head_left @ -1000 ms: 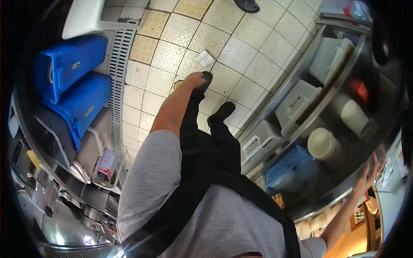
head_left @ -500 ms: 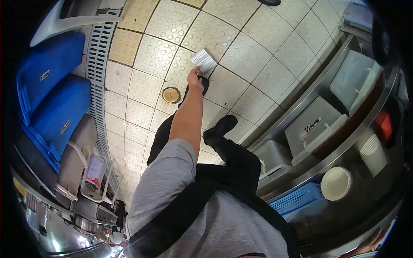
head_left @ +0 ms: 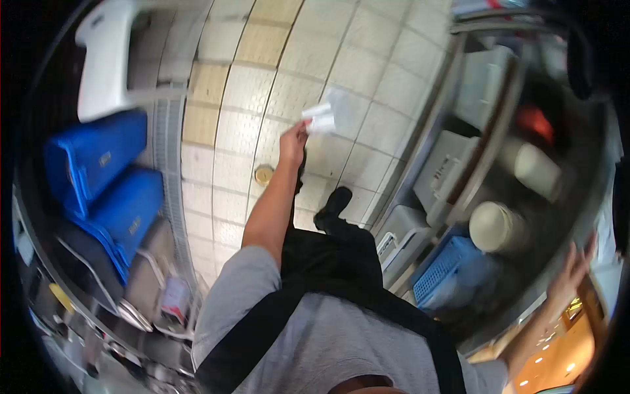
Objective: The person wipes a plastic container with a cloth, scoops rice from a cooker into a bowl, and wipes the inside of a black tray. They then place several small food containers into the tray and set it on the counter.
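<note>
My left hand (head_left: 293, 141) reaches down over the tiled floor and pinches a small white slip of paper (head_left: 326, 115), which is blurred and looks clear of the tiles. One black shoe (head_left: 333, 201) of mine stands just below that hand. My right hand (head_left: 569, 274) is at the lower right with its fingers spread, against the edge of the steel counter (head_left: 525, 308), and holds nothing.
Two blue containers (head_left: 98, 157) and a white bin (head_left: 108, 59) stand at the left beside a floor drain grate (head_left: 167, 164). A round drain cap (head_left: 264, 174) sits in the tiles. The right-hand shelf holds white lidded tubs (head_left: 446, 164), stacked bowls (head_left: 492, 226) and a blue basket (head_left: 446, 269).
My left hand reached the paper lying on the floor, took hold of it and has raised it. My right hand, nearly out of view half a second ago, is back at the counter edge.
</note>
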The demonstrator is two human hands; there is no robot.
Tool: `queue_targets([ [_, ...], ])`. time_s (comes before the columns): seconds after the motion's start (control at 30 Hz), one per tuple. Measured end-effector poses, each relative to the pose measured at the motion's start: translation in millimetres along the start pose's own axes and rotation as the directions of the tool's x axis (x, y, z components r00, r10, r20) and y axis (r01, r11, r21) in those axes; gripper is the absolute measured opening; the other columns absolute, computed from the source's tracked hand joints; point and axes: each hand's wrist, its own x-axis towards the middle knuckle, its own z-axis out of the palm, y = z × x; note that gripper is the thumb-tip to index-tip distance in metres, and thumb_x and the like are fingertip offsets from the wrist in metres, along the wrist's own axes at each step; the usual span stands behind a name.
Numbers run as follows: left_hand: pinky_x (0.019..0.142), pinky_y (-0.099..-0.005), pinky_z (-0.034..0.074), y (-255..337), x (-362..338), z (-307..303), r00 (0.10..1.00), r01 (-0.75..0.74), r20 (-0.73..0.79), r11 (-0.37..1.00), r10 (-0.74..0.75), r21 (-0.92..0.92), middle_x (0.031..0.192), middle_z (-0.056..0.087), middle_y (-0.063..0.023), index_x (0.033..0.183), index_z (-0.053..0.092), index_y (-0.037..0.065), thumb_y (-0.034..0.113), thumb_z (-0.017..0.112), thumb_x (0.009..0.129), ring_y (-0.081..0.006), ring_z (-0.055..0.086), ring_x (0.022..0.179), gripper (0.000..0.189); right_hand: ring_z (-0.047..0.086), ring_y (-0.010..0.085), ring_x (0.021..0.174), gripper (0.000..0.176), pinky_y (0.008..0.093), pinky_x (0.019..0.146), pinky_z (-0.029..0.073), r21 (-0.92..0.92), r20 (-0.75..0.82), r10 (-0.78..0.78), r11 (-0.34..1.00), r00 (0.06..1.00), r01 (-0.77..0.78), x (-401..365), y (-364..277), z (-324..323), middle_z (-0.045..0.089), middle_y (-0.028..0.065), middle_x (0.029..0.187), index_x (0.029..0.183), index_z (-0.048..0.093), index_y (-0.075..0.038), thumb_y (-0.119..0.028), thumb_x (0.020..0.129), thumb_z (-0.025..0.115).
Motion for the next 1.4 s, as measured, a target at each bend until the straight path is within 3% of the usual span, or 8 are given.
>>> queue_targets([
  [0.1,0.074,-0.0248,0.044,27,-85,49,0.989,-0.062,0.148,0.878,-0.010,0.475,0.089,0.061,-0.0018,0.103,0.063,-0.002,0.009,0.059,0.083,-0.0112,0.055,0.083,0.023,0.038,0.0244,0.129,0.054,0.0363,0.107,0.029,0.346,-0.017,-0.087,0.934,0.996,0.087,7,28,2,0.041,0.0126,0.139,0.136,0.039,-0.002,-0.009,0.087,0.058],
  [0.2,0.066,-0.0216,0.044,60,-175,102,0.937,0.048,0.225,0.737,-0.267,0.675,0.086,0.057,-0.0007,0.106,0.059,0.007,-0.002,0.057,0.079,-0.0106,0.054,0.081,0.028,0.051,0.0333,0.116,0.055,0.0418,0.095,0.041,0.138,-0.091,-0.151,0.977,0.984,0.163,12,16,-17,0.054,0.0168,0.125,0.126,0.050,-0.003,-0.008,0.075,0.069],
  [0.63,0.096,-0.0329,0.044,148,-312,429,0.577,-0.301,0.753,0.775,-0.317,0.556,0.127,0.052,-0.0142,0.132,0.046,-0.001,-0.011,0.045,0.072,-0.0218,0.054,0.112,0.061,0.027,0.0320,0.135,0.068,0.0589,0.105,0.022,0.083,-0.046,0.065,0.995,0.997,-0.061,-1,32,-20,0.032,0.0162,0.145,0.137,0.037,-0.007,-0.045,0.084,0.055],
  [0.73,0.097,-0.0352,0.044,139,-360,512,0.507,-0.428,0.839,0.787,-0.199,0.445,0.129,0.049,-0.0158,0.135,0.042,-0.001,-0.006,0.047,0.077,-0.0242,0.054,0.112,0.059,0.033,0.0334,0.132,0.064,0.0530,0.106,0.027,0.294,0.237,-0.014,0.954,0.972,-0.058,12,50,-66,0.037,0.0177,0.141,0.133,0.044,-0.007,-0.045,0.083,0.057],
  [0.9,0.096,-0.0319,0.043,82,-407,593,0.353,-0.533,0.921,0.774,-0.163,0.341,0.130,0.049,-0.0145,0.137,0.039,0.000,-0.012,0.047,0.077,-0.0209,0.053,0.112,0.061,0.053,0.0281,0.113,0.044,0.0375,0.092,0.043,0.453,-0.025,0.186,0.878,0.982,-0.155,25,178,-155,0.053,0.0131,0.127,0.117,0.057,-0.008,-0.035,0.082,0.061],
  [1.0,0.094,-0.0286,0.043,46,-417,621,0.309,-0.550,0.923,0.749,-0.230,0.371,0.130,0.049,-0.0130,0.137,0.039,0.001,-0.015,0.046,0.077,-0.0176,0.053,0.111,0.062,0.058,0.0314,0.104,0.034,0.0397,0.088,0.046,0.551,-0.085,0.699,0.626,0.710,-0.551,4,304,-187,0.059,0.0146,0.114,0.110,0.061,-0.008,-0.027,0.082,0.062],
  [1.17,0.096,-0.0276,0.040,-7,-410,666,0.249,-0.519,0.859,0.687,-0.447,0.508,0.132,0.047,-0.0111,0.137,0.041,0.003,-0.014,0.047,0.078,-0.0174,0.051,0.114,0.061,0.055,0.0376,0.108,0.051,0.0450,0.089,0.046,0.307,-0.380,0.878,0.418,0.292,-0.855,-84,456,-169,0.049,0.0236,0.127,0.129,0.049,-0.013,-0.020,0.080,0.059],
  [1.4,0.097,-0.0266,0.037,-75,-414,758,0.124,-0.709,0.823,0.531,-0.554,0.464,0.129,0.049,-0.0085,0.132,0.048,0.002,-0.010,0.049,0.078,-0.0163,0.050,0.112,0.055,0.063,0.0336,0.090,0.025,0.0433,0.078,0.050,0.078,-0.279,0.901,0.366,0.332,-0.927,-117,516,-139,0.065,0.0191,0.096,0.100,0.060,-0.005,-0.022,0.082,0.059],
])
